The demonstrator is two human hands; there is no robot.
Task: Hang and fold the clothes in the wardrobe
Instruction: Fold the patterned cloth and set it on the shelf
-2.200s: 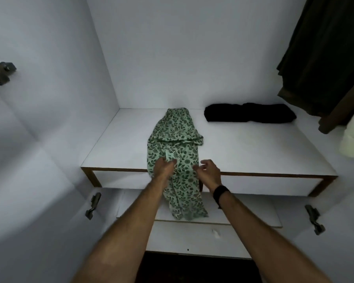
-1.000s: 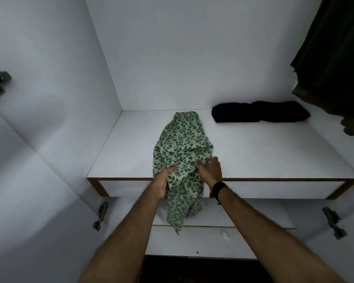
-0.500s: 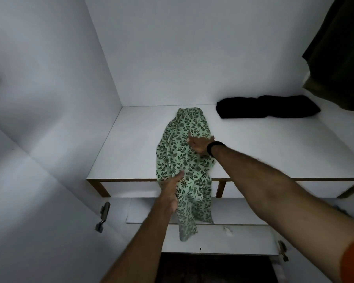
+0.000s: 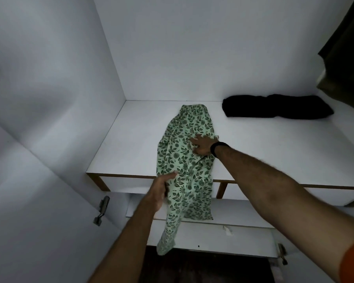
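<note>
Folding under way, judged early: green floral garment (image 4: 184, 160) spread lengthwise on white shelf (image 4: 274, 150), lower end draped over the front edge, not yet doubled over. Folded black garment (image 4: 274, 107) already laid at the back right. Right hand (image 4: 201, 146) pressed flat, fingers spread, on the upper cloth; left hand (image 4: 161, 190) at the left hem by the shelf edge, grip unclear.

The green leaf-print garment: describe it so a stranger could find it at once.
Look at the white wardrobe shelf. Near its middle lies the green leaf-print garment, its lower end hanging over the front edge, with the right hand resting on it. The only other piece on the shelf is a plain black folded garment at the back right.
</note>
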